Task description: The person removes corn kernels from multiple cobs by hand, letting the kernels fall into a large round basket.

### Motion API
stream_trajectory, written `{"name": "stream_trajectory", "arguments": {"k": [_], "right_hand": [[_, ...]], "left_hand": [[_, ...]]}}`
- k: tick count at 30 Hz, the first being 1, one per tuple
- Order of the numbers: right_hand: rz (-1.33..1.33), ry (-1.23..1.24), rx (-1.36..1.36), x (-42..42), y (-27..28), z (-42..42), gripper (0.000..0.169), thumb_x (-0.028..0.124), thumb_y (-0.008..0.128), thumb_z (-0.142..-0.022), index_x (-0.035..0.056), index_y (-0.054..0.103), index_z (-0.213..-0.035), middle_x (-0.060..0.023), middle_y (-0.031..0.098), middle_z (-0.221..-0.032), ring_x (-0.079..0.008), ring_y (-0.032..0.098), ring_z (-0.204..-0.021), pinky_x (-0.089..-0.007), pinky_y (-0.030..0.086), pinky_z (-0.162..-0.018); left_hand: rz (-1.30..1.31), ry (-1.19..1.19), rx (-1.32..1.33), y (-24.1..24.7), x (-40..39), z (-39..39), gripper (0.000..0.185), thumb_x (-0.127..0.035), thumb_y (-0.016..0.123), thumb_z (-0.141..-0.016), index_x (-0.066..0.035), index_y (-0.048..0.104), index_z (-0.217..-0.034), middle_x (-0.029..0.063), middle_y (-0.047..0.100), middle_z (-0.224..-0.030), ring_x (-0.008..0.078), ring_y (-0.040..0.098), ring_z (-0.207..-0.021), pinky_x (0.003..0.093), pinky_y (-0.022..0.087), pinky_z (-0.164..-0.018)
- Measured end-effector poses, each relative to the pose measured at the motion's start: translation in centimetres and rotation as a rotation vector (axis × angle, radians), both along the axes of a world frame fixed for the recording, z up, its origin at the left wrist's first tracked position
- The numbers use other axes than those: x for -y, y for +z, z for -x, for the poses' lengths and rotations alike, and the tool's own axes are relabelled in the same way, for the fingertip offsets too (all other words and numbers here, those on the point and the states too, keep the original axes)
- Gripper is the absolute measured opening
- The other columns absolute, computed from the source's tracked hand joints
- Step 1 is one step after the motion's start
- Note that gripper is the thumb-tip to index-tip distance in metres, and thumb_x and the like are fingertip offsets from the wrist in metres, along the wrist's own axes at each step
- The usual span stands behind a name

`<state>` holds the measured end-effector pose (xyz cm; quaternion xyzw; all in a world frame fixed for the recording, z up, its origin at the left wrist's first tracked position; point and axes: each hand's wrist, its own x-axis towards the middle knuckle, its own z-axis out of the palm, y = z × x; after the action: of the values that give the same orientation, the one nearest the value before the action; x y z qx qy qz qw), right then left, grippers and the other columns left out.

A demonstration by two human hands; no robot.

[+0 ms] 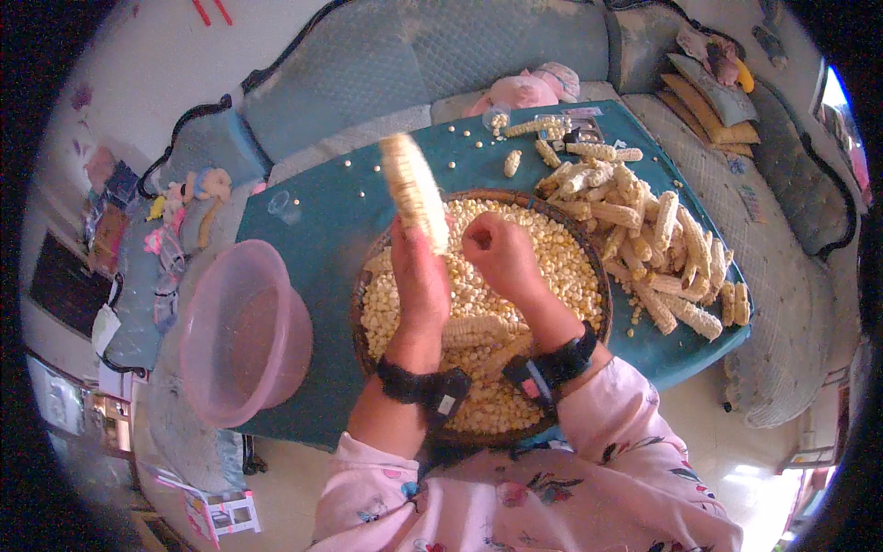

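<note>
My left hand (421,276) grips the lower end of a pale ear of corn (414,190), which points up and away and is slightly blurred. Just to its right, my right hand (502,252) is curled into a fist, with no object visible in it. Both hands are above a round woven basket (604,276) filled with loose corn kernels (559,265). Another ear of corn (472,332) lies on the kernels beneath my wrists, partly covered by my forearms. Each wrist wears a black strap with a small device.
A heap of corn cobs (648,228) covers the right side of the green-covered table (324,228). At left stands a pink plastic basin (296,345). A clear cup (283,205) lies near scattered kernels; a small tray (586,127) is at the far edge. Sofas (441,55) surround the table.
</note>
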<state>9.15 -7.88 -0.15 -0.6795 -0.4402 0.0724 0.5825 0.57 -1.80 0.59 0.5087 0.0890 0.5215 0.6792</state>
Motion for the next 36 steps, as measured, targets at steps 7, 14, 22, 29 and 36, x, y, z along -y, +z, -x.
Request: {"name": "stream_trajectory", "arguments": {"k": [7,14,22,29,36], "right_hand": [[-0.067,0.278,-0.242,0.2,-0.3,-0.4,0.015,0.015,0.052,-0.078,0.0026,0.058,-0.084,-0.0065,0.057,-0.075,-0.0151,0.054,-0.065,-0.0266,0.044,-0.061],[-0.037,0.528,-0.577,0.8,0.7,1.8,0.036,0.027,0.047,-0.085,0.0007,0.048,-0.109,-0.0017,0.053,-0.077,-0.0065,0.046,-0.063,-0.0201,0.039,-0.053],[-0.044,0.606,-0.661,1.0,1.4,2.2,0.041,0.023,0.046,-0.086,0.0054,0.038,-0.122,0.0012,0.052,-0.081,-0.0054,0.044,-0.063,-0.0187,0.037,-0.052],[-0.035,0.674,-0.638,0.7,0.7,1.8,0.044,0.011,0.040,-0.084,0.0040,0.032,-0.126,0.0023,0.047,-0.070,-0.0049,0.041,-0.056,-0.0176,0.035,-0.050],[0.055,0.584,-0.636,0.8,1.3,1.7,0.040,0.010,0.043,-0.083,0.0060,0.038,-0.123,0.0015,0.051,-0.082,-0.0050,0.041,-0.061,-0.0187,0.035,-0.051]], "left_hand": [[0.259,-0.232,0.074,-0.3,-1.4,0.6,0.044,-0.044,0.033,-0.086,-0.005,0.044,-0.105,0.0078,0.053,-0.093,0.0171,0.049,-0.088,0.0313,0.036,-0.079],[0.299,-0.234,-0.069,-0.6,-1.4,1.2,0.036,-0.036,0.037,-0.084,-0.009,0.038,-0.108,0.0050,0.051,-0.085,0.0135,0.051,-0.076,0.0250,0.043,-0.061],[0.189,-0.223,-0.137,-0.2,-1.2,1.3,0.051,-0.052,0.031,-0.083,-0.007,0.050,-0.098,0.0043,0.056,-0.087,0.0145,0.055,-0.077,0.0260,0.045,-0.061],[-0.042,-0.072,-0.282,0.2,-1.1,1.1,0.049,-0.051,0.033,-0.084,-0.007,0.050,-0.098,0.0036,0.056,-0.087,0.0142,0.055,-0.076,0.0273,0.045,-0.062],[0.253,-0.277,-0.124,-0.5,-1.8,1.3,0.048,-0.047,0.034,-0.085,-0.005,0.047,-0.104,0.0049,0.055,-0.088,0.0153,0.055,-0.077,0.0277,0.045,-0.067]]}}
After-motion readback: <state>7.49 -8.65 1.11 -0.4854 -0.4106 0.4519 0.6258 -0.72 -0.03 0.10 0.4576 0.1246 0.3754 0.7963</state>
